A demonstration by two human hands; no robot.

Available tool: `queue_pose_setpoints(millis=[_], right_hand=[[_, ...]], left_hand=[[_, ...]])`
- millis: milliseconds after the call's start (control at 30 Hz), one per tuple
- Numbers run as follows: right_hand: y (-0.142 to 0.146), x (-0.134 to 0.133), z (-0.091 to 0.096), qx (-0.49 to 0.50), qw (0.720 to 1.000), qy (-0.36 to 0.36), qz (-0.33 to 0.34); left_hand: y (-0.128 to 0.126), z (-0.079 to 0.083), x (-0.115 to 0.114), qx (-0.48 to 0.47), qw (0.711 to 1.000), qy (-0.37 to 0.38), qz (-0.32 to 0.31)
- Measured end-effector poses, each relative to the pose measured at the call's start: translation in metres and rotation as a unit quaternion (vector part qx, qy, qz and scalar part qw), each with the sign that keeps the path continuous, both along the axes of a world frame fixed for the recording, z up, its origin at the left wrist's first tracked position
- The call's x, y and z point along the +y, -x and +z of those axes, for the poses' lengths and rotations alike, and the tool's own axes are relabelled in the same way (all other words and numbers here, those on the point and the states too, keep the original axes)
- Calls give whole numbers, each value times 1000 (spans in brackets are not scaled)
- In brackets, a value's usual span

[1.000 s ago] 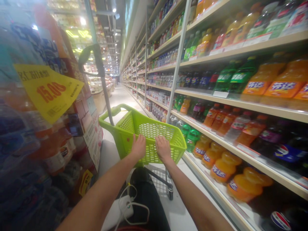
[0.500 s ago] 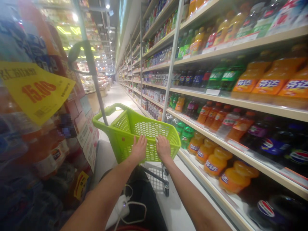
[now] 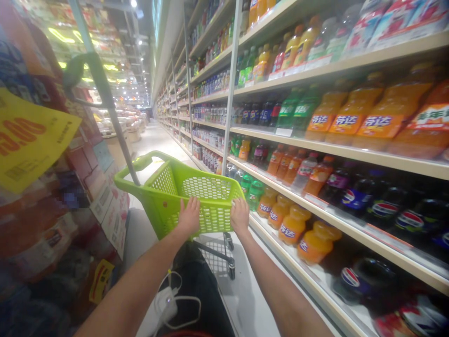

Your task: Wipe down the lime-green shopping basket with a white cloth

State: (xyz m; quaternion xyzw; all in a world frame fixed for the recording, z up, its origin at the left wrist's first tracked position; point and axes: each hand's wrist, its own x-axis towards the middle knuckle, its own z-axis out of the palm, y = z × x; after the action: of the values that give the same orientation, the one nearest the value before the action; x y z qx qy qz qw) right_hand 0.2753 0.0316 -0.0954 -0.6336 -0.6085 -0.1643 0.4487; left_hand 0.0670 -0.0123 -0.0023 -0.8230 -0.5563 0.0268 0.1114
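yellow paper comes first at the far left: one price sign, tilted, hangs over stacked drink packs too blurred to count. just right of it one grey pole with a green grip on top rises from the trolley. low at our waist hangs one white box with a looped cable.

one green basket stands on the aisle floor in mid view, just ahead of us, between the stack and the shelves, and nothing shows inside it. we judge the moulded plastic mesh to be light and fairly stiff, with some give along the top. it should roll easily and could veer on the smooth floor. the thick rim or the tall grip looks like the sound place to hold, not the thin mesh.

our left hand lies with its palm on the near wall and its fingers hooked over the rim. our right hand curls shut over the rim at the near right corner. the two are apart. under the basket we count one castor plainly.

to the right run long shelves. about four fat orange bottles sit in the lowest near row, with green bottles behind them and dark cola bottles further right, too many to count.
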Motion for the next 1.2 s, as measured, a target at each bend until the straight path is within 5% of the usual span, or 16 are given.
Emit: queue_pose_setpoints(millis=[200, 500, 800, 1033, 1200], right_hand=[[42, 1, 7, -44, 997, 0, 69], [22, -1, 7, -50, 996, 26, 64], [73, 5, 17, -55, 994, 18, 97], [67, 9, 16, -66, 993, 24, 93], [83, 17, 13, -55, 993, 10, 107]], left_hand=[[4, 0, 1, -3, 1000, -7, -7], [53, 0, 12, 0, 995, -73, 65], [55, 4, 8, -12, 997, -48, 58], [97, 16, 10, -10, 989, -105, 104], [98, 15, 9, -17, 991, -93, 99]])
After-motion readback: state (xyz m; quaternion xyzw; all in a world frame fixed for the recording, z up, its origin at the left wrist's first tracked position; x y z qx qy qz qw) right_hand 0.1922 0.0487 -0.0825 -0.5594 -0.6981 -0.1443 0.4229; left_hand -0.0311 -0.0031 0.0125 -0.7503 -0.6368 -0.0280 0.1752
